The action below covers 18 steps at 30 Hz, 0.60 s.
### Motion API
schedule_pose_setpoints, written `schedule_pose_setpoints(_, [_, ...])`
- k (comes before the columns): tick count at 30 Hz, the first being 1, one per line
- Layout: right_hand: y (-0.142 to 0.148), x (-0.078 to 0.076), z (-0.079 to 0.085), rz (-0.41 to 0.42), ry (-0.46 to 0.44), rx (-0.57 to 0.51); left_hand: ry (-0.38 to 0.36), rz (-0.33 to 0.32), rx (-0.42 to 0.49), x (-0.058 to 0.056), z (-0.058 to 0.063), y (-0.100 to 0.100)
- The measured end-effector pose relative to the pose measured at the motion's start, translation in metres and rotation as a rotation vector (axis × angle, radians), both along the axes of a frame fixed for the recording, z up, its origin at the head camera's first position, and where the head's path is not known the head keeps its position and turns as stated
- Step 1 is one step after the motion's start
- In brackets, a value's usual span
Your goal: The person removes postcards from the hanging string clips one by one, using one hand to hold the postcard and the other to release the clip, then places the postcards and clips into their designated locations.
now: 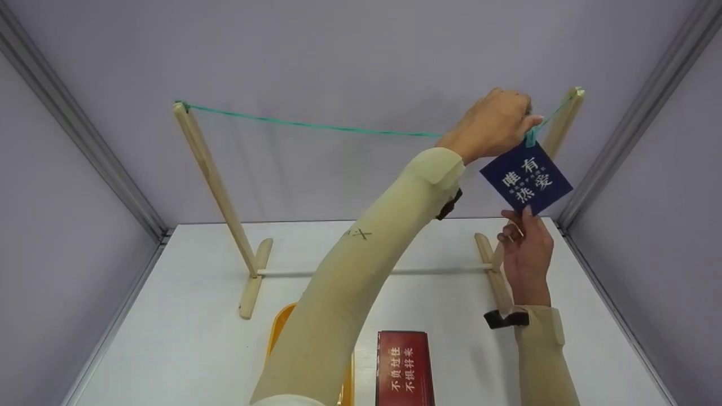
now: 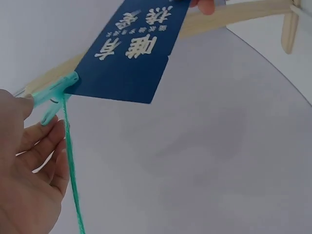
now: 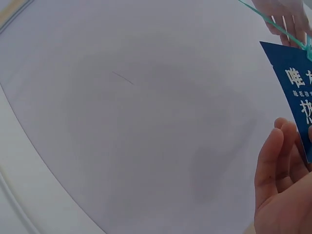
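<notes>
A dark blue square card (image 1: 527, 179) with white characters hangs cornerwise at the right end of a green string (image 1: 338, 128). At its top corner a teal clothespin (image 2: 57, 90) sits over both string and card. My left hand (image 1: 492, 123) pinches this clothespin, thumb on one leg and fingertips at the other, as the left wrist view shows. From below, my right hand (image 1: 525, 256) holds the card's bottom corner between thumb and fingers. In the right wrist view the card (image 3: 295, 90) is partly cut off by the frame's edge.
Two wooden posts, the left post (image 1: 217, 192) and right post (image 1: 564, 121), carry the string above a white table (image 1: 192, 338). A white rod (image 1: 440, 270) joins their feet. A red box (image 1: 403, 366) lies at the front, beside a yellow tray (image 1: 280, 324) partly hidden under my left arm.
</notes>
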State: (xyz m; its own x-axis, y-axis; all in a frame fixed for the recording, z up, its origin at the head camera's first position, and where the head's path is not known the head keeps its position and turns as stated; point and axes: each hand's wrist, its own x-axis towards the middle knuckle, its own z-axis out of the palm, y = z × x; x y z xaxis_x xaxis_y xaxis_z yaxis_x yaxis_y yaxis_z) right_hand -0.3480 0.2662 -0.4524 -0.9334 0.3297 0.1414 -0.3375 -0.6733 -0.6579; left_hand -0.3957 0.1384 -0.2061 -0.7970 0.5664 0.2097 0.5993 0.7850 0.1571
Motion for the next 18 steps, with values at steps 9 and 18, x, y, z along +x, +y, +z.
schedule_pose_setpoints(9, [-0.002,0.0,-0.009,-0.056,0.092,-0.102,-0.095,-0.004,0.263,0.008,0.0,-0.001])
schedule_pose_setpoints(18, [0.0,0.005,-0.007,0.008,0.174,-0.161,0.037,0.003,0.405,0.004,-0.017,-0.009])
